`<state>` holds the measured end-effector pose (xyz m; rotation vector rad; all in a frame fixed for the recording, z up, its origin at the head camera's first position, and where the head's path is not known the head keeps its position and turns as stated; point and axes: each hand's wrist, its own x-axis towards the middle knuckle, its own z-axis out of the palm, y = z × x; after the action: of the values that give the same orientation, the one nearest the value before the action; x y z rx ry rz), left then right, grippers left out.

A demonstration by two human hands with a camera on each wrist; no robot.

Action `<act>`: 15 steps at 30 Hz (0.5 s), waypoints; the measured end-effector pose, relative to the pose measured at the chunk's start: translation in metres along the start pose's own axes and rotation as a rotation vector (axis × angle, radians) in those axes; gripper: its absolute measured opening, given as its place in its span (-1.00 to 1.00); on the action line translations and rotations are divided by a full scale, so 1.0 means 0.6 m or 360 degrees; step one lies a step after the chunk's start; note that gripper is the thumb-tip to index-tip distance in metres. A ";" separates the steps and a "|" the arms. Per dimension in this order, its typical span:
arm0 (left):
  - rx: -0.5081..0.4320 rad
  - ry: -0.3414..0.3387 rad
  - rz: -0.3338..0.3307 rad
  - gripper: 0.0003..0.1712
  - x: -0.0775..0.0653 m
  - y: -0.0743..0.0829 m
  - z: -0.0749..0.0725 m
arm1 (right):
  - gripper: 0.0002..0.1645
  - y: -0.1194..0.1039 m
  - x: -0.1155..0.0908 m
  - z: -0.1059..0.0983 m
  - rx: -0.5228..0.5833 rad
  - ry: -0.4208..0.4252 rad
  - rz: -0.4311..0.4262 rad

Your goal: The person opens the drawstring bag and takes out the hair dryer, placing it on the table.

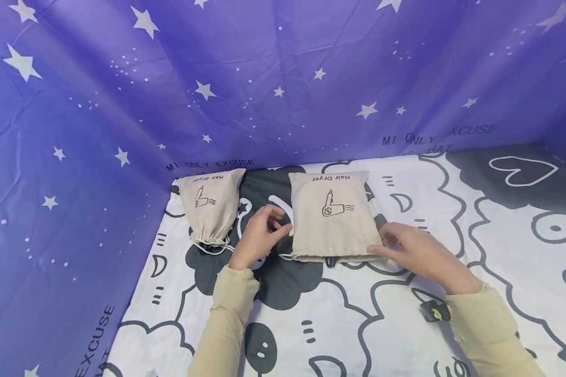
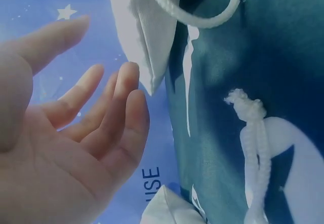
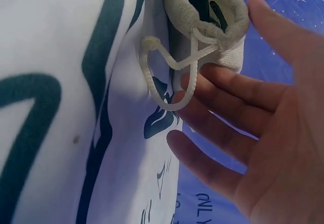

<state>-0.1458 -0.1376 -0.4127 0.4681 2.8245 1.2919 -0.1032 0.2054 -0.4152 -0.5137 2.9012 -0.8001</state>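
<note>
Two beige cloth drawstring bags printed "Hair Dryer" lie side by side in the head view. The left bag (image 1: 212, 204) has its neck gathered by white cord. The right bag (image 1: 332, 225) lies flat, its mouth facing the person, and a dark item (image 1: 331, 261) pokes out there. My left hand (image 1: 259, 235) hovers between the bags with loosely bent fingers, holding nothing. At the right bag's near right corner is my right hand (image 1: 417, 251), thumb along the rim and fingers loosely bent beside it. In the right wrist view, a white cord loop (image 3: 192, 89) hangs by those fingertips.
A black-and-white cartoon-print cloth (image 1: 339, 324) covers the surface. Purple star-printed fabric (image 1: 273, 63) rises behind it and along the left. A small dark device (image 1: 435, 311) sits by the right wrist. A knotted white cord end (image 2: 245, 107) shows in the left wrist view.
</note>
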 end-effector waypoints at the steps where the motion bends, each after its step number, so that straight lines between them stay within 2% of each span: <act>1: -0.0003 0.0009 0.0004 -0.60 0.004 -0.002 -0.001 | -0.57 0.000 0.000 0.000 -0.0007 -0.0002 0.0001; 6: -0.0022 0.0063 0.0008 -0.66 0.025 -0.007 -0.004 | -0.58 -0.001 -0.002 0.000 -0.0022 -0.0013 0.0008; 15: -0.0017 0.0104 -0.0065 -0.65 0.065 -0.019 -0.002 | -0.59 0.000 -0.003 0.006 -0.0057 -0.0011 -0.0016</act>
<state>-0.1861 -0.1352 -0.4157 0.3724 2.8615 1.3388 -0.1009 0.2040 -0.4183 -0.5335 2.9138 -0.7469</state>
